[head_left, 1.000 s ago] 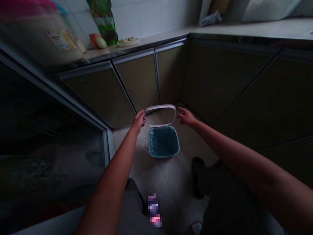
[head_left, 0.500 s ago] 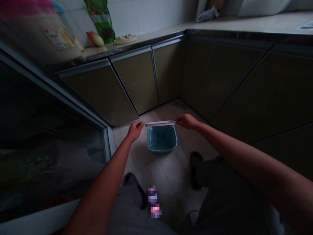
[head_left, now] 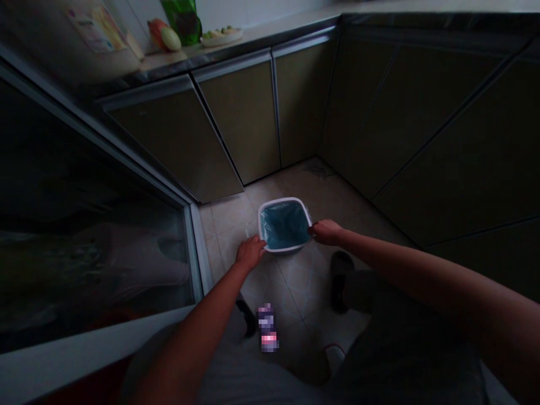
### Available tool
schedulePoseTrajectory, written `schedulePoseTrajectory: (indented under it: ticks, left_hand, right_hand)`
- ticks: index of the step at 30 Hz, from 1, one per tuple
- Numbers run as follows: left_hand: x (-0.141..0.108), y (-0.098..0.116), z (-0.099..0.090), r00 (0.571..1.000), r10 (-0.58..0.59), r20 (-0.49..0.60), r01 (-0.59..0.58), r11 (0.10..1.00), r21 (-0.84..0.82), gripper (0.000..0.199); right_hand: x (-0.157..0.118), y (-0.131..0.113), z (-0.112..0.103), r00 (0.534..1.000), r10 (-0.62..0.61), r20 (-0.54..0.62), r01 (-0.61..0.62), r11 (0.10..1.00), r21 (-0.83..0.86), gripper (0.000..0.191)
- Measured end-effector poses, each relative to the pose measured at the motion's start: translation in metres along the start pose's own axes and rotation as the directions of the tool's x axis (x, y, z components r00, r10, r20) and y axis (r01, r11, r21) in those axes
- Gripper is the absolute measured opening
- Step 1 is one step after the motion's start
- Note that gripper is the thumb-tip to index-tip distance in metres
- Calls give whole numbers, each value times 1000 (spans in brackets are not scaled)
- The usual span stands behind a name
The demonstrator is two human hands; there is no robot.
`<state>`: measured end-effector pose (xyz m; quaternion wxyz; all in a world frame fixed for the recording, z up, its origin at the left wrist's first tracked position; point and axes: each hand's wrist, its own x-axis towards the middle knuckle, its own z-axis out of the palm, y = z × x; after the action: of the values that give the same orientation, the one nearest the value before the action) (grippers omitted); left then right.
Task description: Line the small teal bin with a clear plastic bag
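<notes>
A bin stands on the tiled floor, lined with a blue-green plastic bag. Around its top sits a white rim ring, over the edge of the bag. My left hand grips the ring at the near left corner, fingers closed on it. On the right side, my right hand is closed at the ring's edge, its fingertips partly hidden.
Cabinets run behind and to the right under a counter. A plate of food and an onion are on it. A glass door frame stands left; slippers are near the bin.
The white ring has gone from being held edge-on above the bin's far side to lying around its top. Both hands have come lower and nearer, and the view has tilted down.
</notes>
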<state>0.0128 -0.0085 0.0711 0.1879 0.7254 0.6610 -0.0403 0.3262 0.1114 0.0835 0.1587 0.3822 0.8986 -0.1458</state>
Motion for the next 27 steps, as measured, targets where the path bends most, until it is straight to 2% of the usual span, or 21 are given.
schedulePoseTrajectory:
  ticks: [3, 6, 9, 12, 15, 17, 20, 24, 27]
  left_hand:
    - [-2, 4, 3, 1000, -24, -9, 23, 999, -44, 32]
    - [0, 4, 3, 994, -107, -32, 102, 985, -136, 38]
    - [4, -3, 1, 979, -199, -49, 187, 965, -187, 57]
    - [7, -12, 2, 978, -209, -20, 199, 954, -223, 73]
    - [10, -16, 4, 973, -233, 2, 223, 931, -290, 74]
    - [13, -16, 5, 964, -264, 32, 259, 905, -338, 75]
    - [18, -13, 5, 949, -304, 86, 313, 863, -397, 74]
    - [21, -10, 6, 930, -339, 140, 364, 801, -475, 73]
    - [21, -10, 6, 928, -339, 156, 369, 772, -517, 73]
  right_hand:
    - [3, 7, 3, 1000, 16, -12, -15, 997, 78, 27]
    - [7, 14, 6, 1000, 9, -20, -7, 995, 103, 26]
    - [11, 19, 6, 1000, 1, 6, -2, 991, 133, 27]
    - [14, 23, 5, 1000, 5, 27, -10, 975, 221, 35]
    - [16, 26, 6, 995, 82, 53, -95, 946, 312, 46]
    - [19, 28, 5, 990, 114, 78, -134, 928, 348, 46]
    - [26, 29, -2, 986, 131, 106, -159, 934, 319, 45]
    - [50, 20, -16, 988, 86, 128, -107, 980, 169, 35]
    - [84, 3, -14, 999, 16, 40, -25, 977, 211, 30]
